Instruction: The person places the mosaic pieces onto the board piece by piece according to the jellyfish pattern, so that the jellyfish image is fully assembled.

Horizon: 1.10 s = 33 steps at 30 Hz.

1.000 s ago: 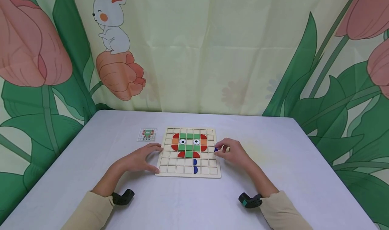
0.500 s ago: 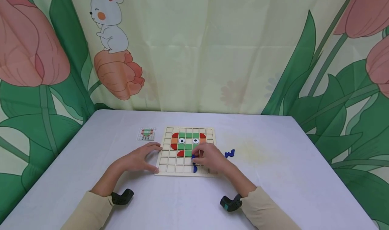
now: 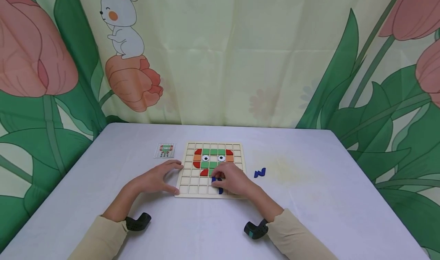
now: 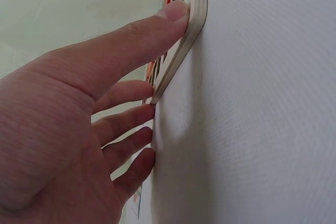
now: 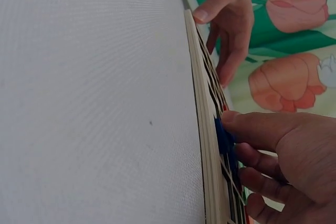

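Note:
A pale wooden grid board [image 3: 196, 191] lies on the white table, with green, red, orange and eye-patterned tiles set in its upper cells. My left hand [image 3: 156, 179] rests at the board's left edge, thumb on the near corner [image 4: 176, 17] and loosely bent fingers farther up the side. Over the lower middle cells, my right hand [image 3: 233, 179] pinches a small blue tile [image 3: 214, 179] between thumb and fingers. Just right of it, a blue half-round tile [image 3: 220, 191] shows in a cell; the hand partly covers this area. The right wrist view has blue [image 5: 222, 136] beside the thumb.
A small printed card [image 3: 165, 150] with a coloured figure on a grid lies left of the board. Blue curved pieces [image 3: 260, 172] lie on the tabletop to the right. A curtain [image 3: 220, 61] printed with tulips and a rabbit hangs behind the table.
My right hand has moved left from the board's right edge to its lower middle, carrying a blue tile. Blue pieces on the table at right have come into view. The left hand stays put.

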### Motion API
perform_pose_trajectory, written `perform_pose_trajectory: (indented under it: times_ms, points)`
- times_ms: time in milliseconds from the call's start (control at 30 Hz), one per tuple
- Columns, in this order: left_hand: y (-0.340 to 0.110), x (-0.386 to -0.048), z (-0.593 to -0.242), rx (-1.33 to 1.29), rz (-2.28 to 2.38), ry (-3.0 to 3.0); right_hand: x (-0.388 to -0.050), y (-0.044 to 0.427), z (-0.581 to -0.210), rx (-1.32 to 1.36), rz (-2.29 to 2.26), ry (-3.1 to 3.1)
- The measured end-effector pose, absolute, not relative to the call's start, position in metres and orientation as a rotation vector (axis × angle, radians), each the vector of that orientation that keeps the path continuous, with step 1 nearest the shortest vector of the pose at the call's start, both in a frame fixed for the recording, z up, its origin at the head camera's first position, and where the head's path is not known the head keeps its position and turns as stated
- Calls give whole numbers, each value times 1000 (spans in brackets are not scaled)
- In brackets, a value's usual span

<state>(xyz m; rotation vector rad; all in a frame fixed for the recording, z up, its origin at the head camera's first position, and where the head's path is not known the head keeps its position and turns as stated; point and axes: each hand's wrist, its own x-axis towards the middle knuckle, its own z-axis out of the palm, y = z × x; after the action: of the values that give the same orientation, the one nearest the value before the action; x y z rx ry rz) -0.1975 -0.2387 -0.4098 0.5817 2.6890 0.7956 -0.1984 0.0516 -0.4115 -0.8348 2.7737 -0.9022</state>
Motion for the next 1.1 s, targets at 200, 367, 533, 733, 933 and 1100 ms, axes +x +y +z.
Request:
perform_pose_trajectory:
  times_ms: [200,367,533,733,933,1100]
  points:
    - [-236,-199,-409,567,778,2699,-198,56,-409,-809,-938,2768]
    - [-235,-201,-407,573,763,2704,-201,67,-406,-758,-984,2778]
    - [-236,-201,-408,571,771,2702,-203,81,-405,-655,-1026,2779]
    - [-237,-200,-411,567,788,2702,-202,105,-402,-517,-1035,2832]
    - [-237,-199,-412,552,801,2701,-204,137,-401,-435,-1001,2888]
    - [-237,-199,-411,544,800,2698,-206,164,-399,-399,-979,2908]
